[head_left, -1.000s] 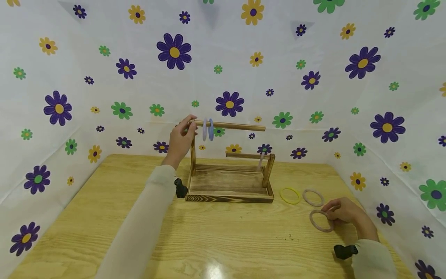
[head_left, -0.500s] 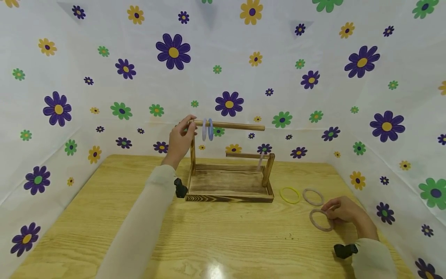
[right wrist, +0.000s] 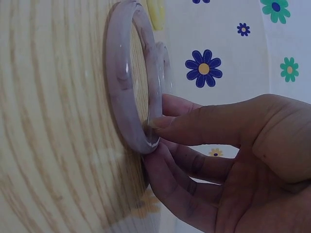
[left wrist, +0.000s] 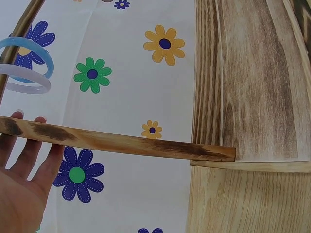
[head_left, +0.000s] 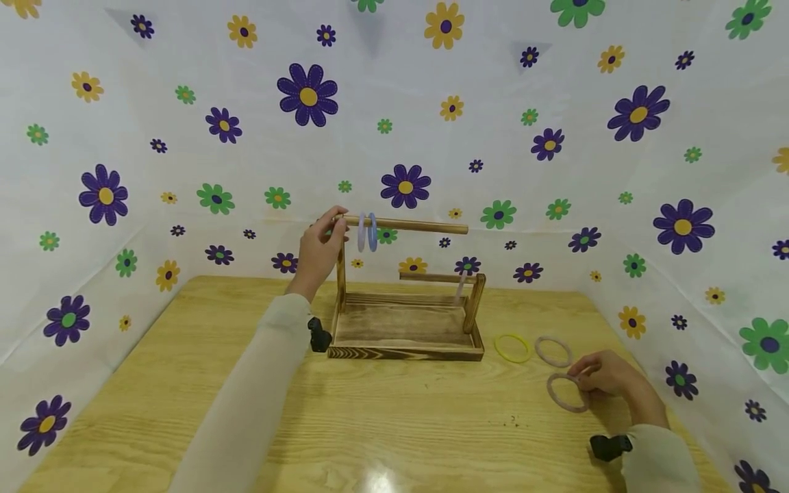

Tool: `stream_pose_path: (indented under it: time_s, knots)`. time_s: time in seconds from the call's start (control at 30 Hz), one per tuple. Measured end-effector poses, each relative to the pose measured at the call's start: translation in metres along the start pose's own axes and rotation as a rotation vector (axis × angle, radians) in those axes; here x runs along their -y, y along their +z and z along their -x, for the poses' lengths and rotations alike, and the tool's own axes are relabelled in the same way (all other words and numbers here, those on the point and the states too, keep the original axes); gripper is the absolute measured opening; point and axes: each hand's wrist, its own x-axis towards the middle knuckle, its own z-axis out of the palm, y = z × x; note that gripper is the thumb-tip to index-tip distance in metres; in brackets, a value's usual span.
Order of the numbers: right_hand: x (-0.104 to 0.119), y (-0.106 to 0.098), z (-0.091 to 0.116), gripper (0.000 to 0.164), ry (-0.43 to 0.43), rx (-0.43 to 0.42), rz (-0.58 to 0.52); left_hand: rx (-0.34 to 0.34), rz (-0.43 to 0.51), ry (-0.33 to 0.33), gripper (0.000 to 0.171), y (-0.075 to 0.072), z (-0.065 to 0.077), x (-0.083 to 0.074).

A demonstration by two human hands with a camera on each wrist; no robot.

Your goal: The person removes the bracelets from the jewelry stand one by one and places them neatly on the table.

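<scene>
My left hand [head_left: 320, 248] grips the top corner of a wooden bangle stand [head_left: 405, 355], where the tall post meets the upper rod. In the left wrist view, fingers of that hand [left wrist: 22, 194] reach behind the post [left wrist: 112, 141]. A pale lilac bangle [head_left: 361, 233] and a blue bangle [head_left: 372, 232] hang on the upper rod near this hand. Another pale bangle [head_left: 461, 287] hangs on the lower rod. At the right, my right hand [head_left: 607, 375] pinches a mauve marbled bangle [right wrist: 119, 73] between thumb and fingers, close over the table.
A yellow bangle [head_left: 511, 348] and another mauve bangle [head_left: 553, 351] lie on the wooden table [head_left: 431, 424] right of the stand. Small dark specks [head_left: 513, 420] dot the tabletop. A flower-printed white sheet [head_left: 259, 137] encloses the back and sides.
</scene>
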Motion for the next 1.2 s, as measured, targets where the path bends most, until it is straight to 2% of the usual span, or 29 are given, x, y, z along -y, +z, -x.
stream_pose_path:
  time_s: [0.37,0.77,1.2]
  knots:
    - [-0.0019,0.0019,-0.0003,0.019,0.037,-0.026,0.029,0.013,-0.006,0.004,0.041,0.0007,-0.0008,-0.0002]
    - [-0.0019,0.0004,0.0012,0.02,0.031,-0.014,-0.002,0.01,0.004,-0.003,0.04,0.0015,-0.0012,0.002]
    - [0.0017,0.0014,-0.001,0.019,0.046,-0.028,0.029,0.011,0.004,-0.009,0.042,-0.001,-0.0016,0.0024]
